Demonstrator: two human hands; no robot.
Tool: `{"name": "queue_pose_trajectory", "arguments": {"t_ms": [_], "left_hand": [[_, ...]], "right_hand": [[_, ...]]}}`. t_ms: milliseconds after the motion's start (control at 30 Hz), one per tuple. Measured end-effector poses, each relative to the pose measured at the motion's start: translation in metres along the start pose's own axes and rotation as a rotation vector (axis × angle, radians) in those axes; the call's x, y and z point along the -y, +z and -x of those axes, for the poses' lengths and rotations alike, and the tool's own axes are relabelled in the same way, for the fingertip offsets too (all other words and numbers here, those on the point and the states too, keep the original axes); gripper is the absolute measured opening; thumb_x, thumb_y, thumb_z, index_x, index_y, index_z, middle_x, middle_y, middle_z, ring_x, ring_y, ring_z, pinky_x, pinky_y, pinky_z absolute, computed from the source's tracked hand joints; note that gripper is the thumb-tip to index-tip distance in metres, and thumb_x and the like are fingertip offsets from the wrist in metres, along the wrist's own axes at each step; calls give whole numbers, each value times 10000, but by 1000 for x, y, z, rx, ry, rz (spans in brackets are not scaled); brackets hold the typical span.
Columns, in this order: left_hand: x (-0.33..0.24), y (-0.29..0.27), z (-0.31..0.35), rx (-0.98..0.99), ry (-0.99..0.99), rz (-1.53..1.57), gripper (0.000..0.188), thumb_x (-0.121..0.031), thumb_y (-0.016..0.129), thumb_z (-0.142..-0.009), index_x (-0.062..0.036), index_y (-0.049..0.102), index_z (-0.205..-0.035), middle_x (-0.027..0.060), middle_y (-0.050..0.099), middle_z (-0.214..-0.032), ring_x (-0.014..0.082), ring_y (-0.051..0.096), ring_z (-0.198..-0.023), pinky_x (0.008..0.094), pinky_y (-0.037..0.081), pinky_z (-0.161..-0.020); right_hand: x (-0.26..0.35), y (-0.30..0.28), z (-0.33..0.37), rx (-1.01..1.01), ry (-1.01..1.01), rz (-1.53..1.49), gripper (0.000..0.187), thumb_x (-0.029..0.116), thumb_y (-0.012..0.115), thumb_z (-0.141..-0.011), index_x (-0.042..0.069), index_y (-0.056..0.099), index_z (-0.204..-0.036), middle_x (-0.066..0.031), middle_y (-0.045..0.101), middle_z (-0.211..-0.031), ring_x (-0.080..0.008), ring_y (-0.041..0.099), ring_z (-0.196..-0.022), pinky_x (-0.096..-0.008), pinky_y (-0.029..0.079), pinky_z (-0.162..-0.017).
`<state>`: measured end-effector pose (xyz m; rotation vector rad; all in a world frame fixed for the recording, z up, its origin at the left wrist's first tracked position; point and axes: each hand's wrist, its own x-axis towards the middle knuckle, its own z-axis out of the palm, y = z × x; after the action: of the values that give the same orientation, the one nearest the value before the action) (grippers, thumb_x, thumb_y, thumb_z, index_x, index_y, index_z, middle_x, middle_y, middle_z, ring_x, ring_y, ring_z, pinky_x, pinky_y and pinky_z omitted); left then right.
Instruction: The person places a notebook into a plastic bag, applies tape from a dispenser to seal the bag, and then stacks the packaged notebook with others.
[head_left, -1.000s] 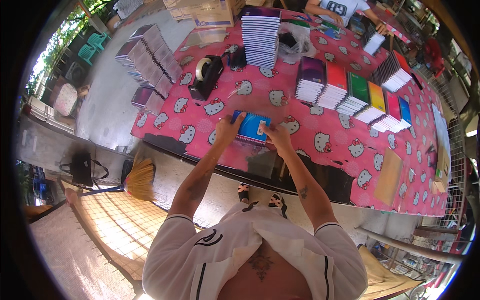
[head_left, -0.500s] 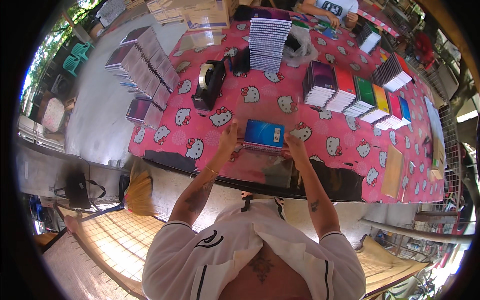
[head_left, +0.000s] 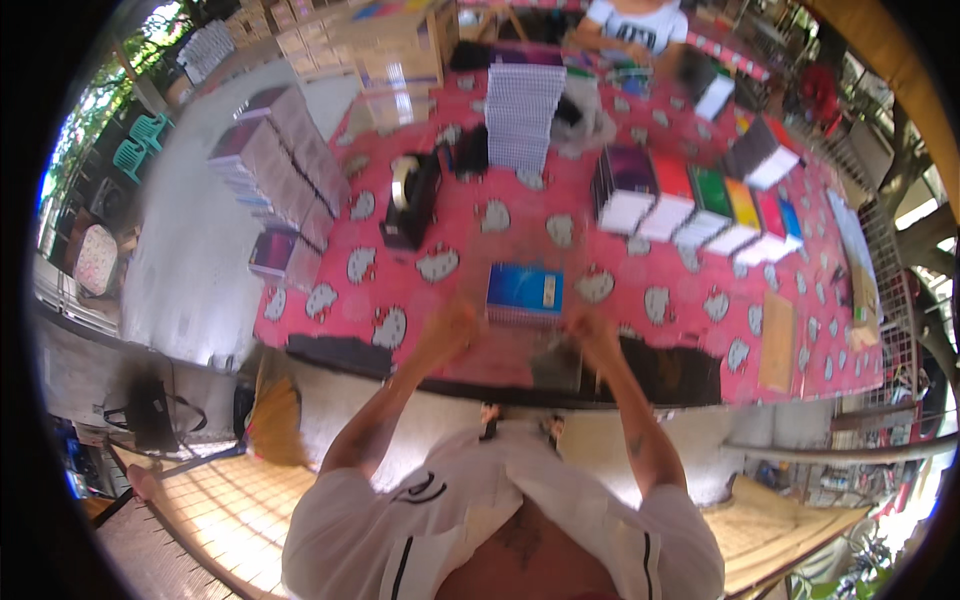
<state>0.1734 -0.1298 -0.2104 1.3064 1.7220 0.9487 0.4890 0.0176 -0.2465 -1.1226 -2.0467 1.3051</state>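
Note:
A small stack of spiral notebooks with a blue cover (head_left: 525, 288) lies near the table's front edge, its bound edge toward me. Under it spreads what looks like a clear plastic sheet (head_left: 500, 362). To the left of the stack is my left hand (head_left: 452, 328), a little apart from it. My right hand (head_left: 592, 328) is close by the stack's near right corner; whether it touches cannot be made out. Both hands are smeared by motion, so their fingers do not show clearly.
A black tape dispenser (head_left: 410, 200) stands left of a tall notebook stack (head_left: 522, 115). Colored notebook stacks (head_left: 710, 200) line the right, wrapped stacks (head_left: 285, 170) the left edge. A wooden board (head_left: 777, 342) lies at right. Another person (head_left: 635, 30) sits across the table.
Both my hands have drawn back toward me, the left one away from the stack's side. The whole view has shifted slightly and blurred. The blue stack stays on the table.

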Motion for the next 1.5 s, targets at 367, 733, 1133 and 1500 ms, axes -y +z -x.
{"name": "queue_pose_trajectory", "arguments": {"t_ms": [367,733,1133,1500], "left_hand": [[6,-21,24,131,478,-365,161,-221,667,-902,-101,702,-1003,93,705,-895,311,667,-853,429,520,-769],[-18,-36,13,181,526,-427,148,-243,687,-883,-95,697,-876,97,688,-856,287,664,-856,454,523,-762],[-36,-44,-77,-112,30,-190,307,-313,672,-940,-12,727,-956,144,702,-742,273,703,-705,372,521,-626],[-44,-7,-209,-29,644,-849,115,-157,648,-858,-53,694,-851,160,675,-900,337,666,-966,479,503,-805]], "right_hand": [[84,22,28,224,-417,409,187,158,671,-902,111,689,-1082,-126,699,-903,-341,687,-826,-456,521,-742],[89,-9,23,118,-249,418,179,216,642,-928,65,691,-1009,-136,712,-876,-332,704,-860,-448,547,-743],[119,91,12,-261,-506,688,529,299,667,-884,88,558,-1357,-127,529,-1376,-317,471,-1309,-558,336,-1112],[121,99,8,-241,-469,718,482,283,648,-896,106,583,-1340,-106,526,-1408,-295,467,-1334,-562,330,-1106]]}}
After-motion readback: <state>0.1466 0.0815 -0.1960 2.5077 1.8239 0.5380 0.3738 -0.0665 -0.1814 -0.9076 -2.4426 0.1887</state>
